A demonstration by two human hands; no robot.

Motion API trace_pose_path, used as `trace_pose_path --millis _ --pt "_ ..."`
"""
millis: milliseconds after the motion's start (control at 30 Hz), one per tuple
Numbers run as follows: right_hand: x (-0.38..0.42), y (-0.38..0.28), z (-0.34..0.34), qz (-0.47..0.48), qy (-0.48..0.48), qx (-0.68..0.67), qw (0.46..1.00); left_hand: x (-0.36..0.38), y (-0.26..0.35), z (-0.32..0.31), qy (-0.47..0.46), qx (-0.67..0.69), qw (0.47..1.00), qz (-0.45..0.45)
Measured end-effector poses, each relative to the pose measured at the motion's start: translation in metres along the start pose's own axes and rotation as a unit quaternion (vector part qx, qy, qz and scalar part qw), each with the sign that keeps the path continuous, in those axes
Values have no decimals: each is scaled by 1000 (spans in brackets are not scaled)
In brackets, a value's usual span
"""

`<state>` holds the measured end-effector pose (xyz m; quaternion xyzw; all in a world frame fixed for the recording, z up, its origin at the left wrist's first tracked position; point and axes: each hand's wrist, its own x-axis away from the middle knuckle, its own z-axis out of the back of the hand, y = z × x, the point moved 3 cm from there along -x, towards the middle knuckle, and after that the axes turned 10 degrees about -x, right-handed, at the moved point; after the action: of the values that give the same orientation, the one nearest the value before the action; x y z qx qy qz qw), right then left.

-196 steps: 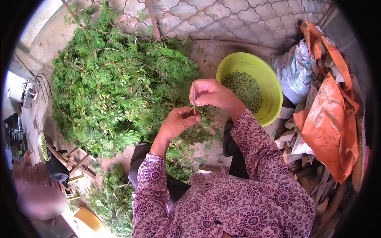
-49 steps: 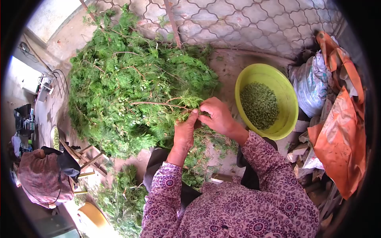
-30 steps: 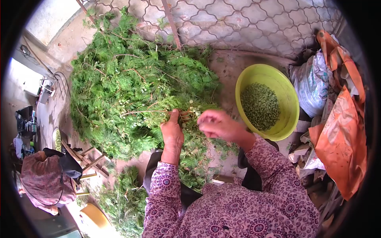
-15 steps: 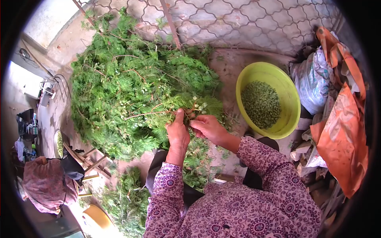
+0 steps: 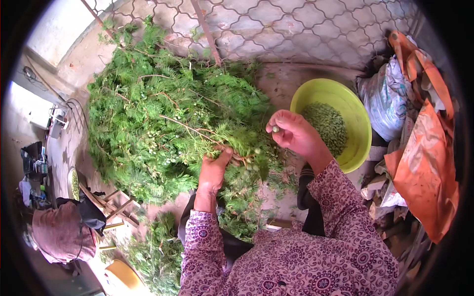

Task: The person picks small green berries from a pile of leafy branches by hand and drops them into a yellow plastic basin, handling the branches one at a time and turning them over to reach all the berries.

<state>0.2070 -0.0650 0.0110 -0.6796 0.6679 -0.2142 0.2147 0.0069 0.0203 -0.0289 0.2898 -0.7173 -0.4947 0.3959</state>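
My left hand (image 5: 213,171) is closed around the woody stem of a leafy evergreen branch (image 5: 190,127), which has small pale green cones near its right end. Between the thumb and fingers of my right hand (image 5: 296,132) is a small green cone (image 5: 275,129). This hand is raised beside the left rim of a yellow-green basin (image 5: 359,116). Inside the basin lies a heap of similar green cones (image 5: 326,126), partly hidden by my right hand. A large pile of cut evergreen branches (image 5: 143,108) spreads beyond my left hand.
A wire mesh fence (image 5: 296,32) runs along the back. White sacks (image 5: 385,98) and an orange sheet (image 5: 424,172) stand at the right. Another person (image 5: 64,232) is at the lower left, near a wooden stool (image 5: 118,204) and a yellow container (image 5: 123,275).
My right hand has left the branch and moved up and right toward the basin, carrying a green cone. My left hand has shifted slightly down and still grips the branch.
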Motion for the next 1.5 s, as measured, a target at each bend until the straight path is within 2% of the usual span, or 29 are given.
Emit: trace_pose_path --millis 67,100,133,233,267,333,400,467,633,700,767,833,900,967,1000,1067,1100,1233,1300,1400,1500 --pt "-4 2 14 15 126 117 985 6 -2 -2 -70 -46 996 41" --pt "-7 10 17 9 145 177 973 8 -3 -1 -76 -61 992 83" --pt "-10 14 14 10 146 177 973 10 -3 -1 -78 -62 992 83" --pt "-16 32 3 -108 137 236 956 13 -4 -6 -117 -50 990 61" --pt "-15 34 0 -109 137 235 956 12 -5 -5 -116 -50 990 62" --pt "-13 42 -7 -170 87 226 955 11 -7 -3 -144 -40 987 57" --pt "-14 45 -6 -167 93 235 953 14 -3 -5 -142 -28 988 59" --pt "-18 53 4 -135 52 223 964 13 -1 -7 -156 -47 986 32" --pt "-19 53 4 -126 53 240 961 14 0 -6 -164 -38 984 61" --pt "-18 51 2 -135 71 239 959 10 -8 -1 -118 -38 989 76" --pt "-22 50 3 -60 7 426 902 10 -1 -5 -95 6 994 50" --pt "-17 53 5 -81 25 405 910 7 3 0 -42 45 998 13" --pt "-12 49 6 -104 41 384 917 4 9 6 -44 67 997 11" --pt "-7 34 0 -94 63 208 972 2 10 11 -24 95 995 -15" --pt "-8 31 -1 -96 62 208 971 1 11 11 -22 97 995 -16" --pt "-9 28 -2 -91 78 65 991 1 13 12 -7 113 994 -10" --pt "-8 30 0 -104 60 55 991 2 16 11 -7 110 994 -14" --pt "-8 40 0 -119 58 86 987 1 16 12 0 102 995 -13" --pt "-8 38 -9 -130 71 214 965 0 14 11 4 92 996 1" --pt "-9 49 -3 -172 65 223 957 0 10 7 -15 87 996 -3" --pt "-10 46 -6 -162 68 230 957 4 7 0 -35 101 994 21"
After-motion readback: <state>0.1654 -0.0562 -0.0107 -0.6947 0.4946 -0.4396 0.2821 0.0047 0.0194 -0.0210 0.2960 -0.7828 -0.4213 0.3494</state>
